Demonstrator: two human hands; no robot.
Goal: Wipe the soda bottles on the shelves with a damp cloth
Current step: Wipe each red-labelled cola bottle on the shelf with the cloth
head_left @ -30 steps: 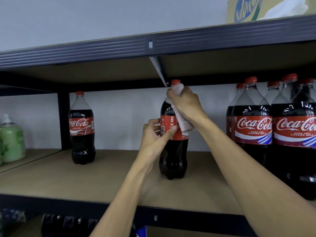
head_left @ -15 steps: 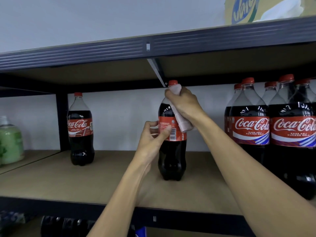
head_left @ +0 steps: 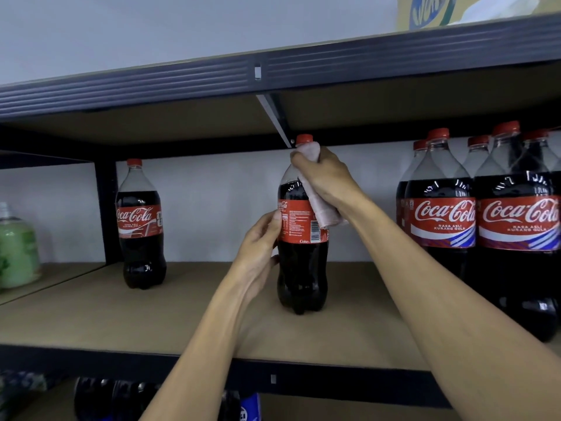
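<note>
While the middle soda bottle [head_left: 303, 268] is standing upright near the centre of the brown shelf [head_left: 182, 317], its long axis is running from 6 to 12 o'clock, with the red cap pointing at 12. The right hand [head_left: 328, 177] is curling round the neck just under the cap and clutching a pale cloth [head_left: 323, 208] against it. The cloth's loose end is hanging toward 6 o'clock over the label. The left hand [head_left: 259, 241] is gripping the bottle's side at 9 o'clock, its thumb lying on the red label. That label is showing small print, a barcode and "Coke". At 9 o'clock, well apart, 1 lone bottle [head_left: 141, 238] is showing "Coca-Cola". At 3 o'clock, clustered bottles [head_left: 485, 226] are showing "Coca-Cola RASA ASLI KURANG GULA".
</note>
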